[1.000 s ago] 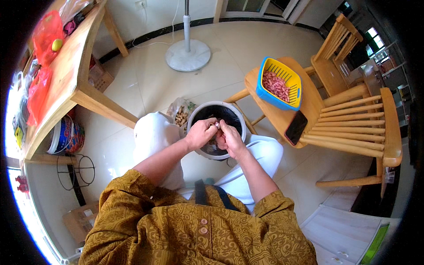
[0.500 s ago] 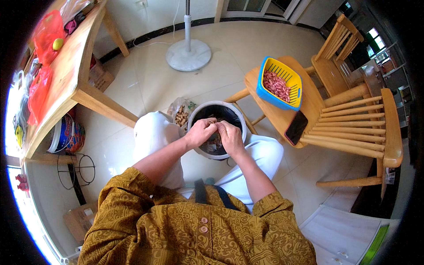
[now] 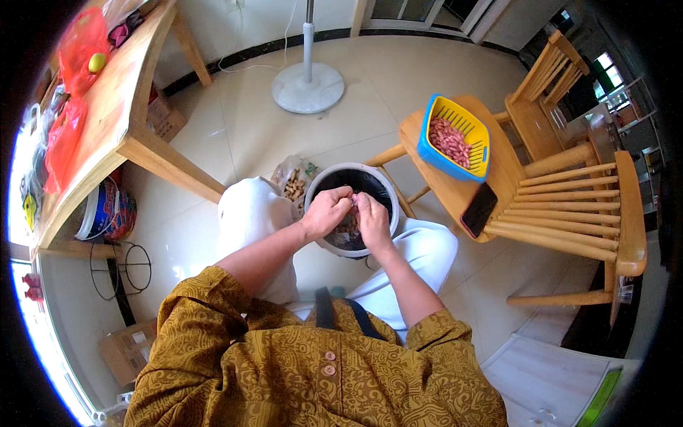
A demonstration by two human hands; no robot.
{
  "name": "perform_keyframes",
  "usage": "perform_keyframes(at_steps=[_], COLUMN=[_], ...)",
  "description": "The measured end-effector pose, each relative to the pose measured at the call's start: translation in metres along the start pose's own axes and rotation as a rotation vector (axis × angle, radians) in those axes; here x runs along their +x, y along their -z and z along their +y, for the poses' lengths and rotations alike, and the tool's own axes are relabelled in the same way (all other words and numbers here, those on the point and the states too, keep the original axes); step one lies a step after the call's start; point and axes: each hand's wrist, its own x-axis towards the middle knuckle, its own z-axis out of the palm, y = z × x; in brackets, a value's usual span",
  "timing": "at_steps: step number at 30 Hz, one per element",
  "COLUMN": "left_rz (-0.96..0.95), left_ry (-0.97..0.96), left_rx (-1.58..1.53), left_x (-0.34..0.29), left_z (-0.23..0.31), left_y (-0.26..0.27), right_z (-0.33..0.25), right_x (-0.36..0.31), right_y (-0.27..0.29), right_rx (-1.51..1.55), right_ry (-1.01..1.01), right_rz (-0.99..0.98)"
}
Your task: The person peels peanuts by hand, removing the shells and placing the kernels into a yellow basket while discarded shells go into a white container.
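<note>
My left hand (image 3: 329,212) and my right hand (image 3: 372,219) meet above a round white bin (image 3: 393,193) lined with a black bag. Both are closed, their fingertips pinching a peanut (image 3: 354,198) whose pink skin just shows between them. Loose peanut shells (image 3: 346,233) lie inside the bin under my hands. Beside the bin's left rim, a clear plastic bag of unshelled peanuts (image 3: 294,186) rests on the floor. To the right, a yellow basket (image 3: 466,122) set in a blue one holds many pink shelled peanuts (image 3: 449,140).
The baskets and a dark phone (image 3: 479,210) sit on a wooden chair (image 3: 509,178). A second chair (image 3: 541,99) stands behind it. At left is a wooden table (image 3: 122,92) with red plastic bags (image 3: 66,142). Ahead rises a white pole stand (image 3: 307,87).
My fingertips have shifted slightly apart, and a bit of pink now shows between them. The whole view has tilted a little; the baskets and bin stay where they were.
</note>
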Motion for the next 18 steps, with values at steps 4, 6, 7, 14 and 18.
perform_keyframes(at_steps=[4, 6, 7, 14, 18], left_rz=[0.007, -0.026, -0.039, 0.103, 0.107], left_ry=[-0.025, 0.044, 0.079, 0.102, 0.080], left_rx=[0.031, 0.053, 0.065, 0.273, 0.207], left_x=[0.003, 0.004, 0.004, 0.006, 0.004], left_z=[0.000, 0.006, 0.009, -0.004, 0.003], left_y=[0.003, 0.006, 0.008, 0.004, 0.005], right_z=[0.001, -0.002, -0.003, -0.008, -0.005], right_x=[0.001, 0.002, 0.003, 0.008, 0.008], right_y=[0.011, 0.012, 0.012, 0.018, 0.019], right_rx=[0.719, 0.878, 0.872, 0.920, 0.786], right_ry=[-0.520, -0.590, -0.578, -0.509, -0.490], right_rz=[-0.201, -0.210, -0.235, -0.245, -0.195])
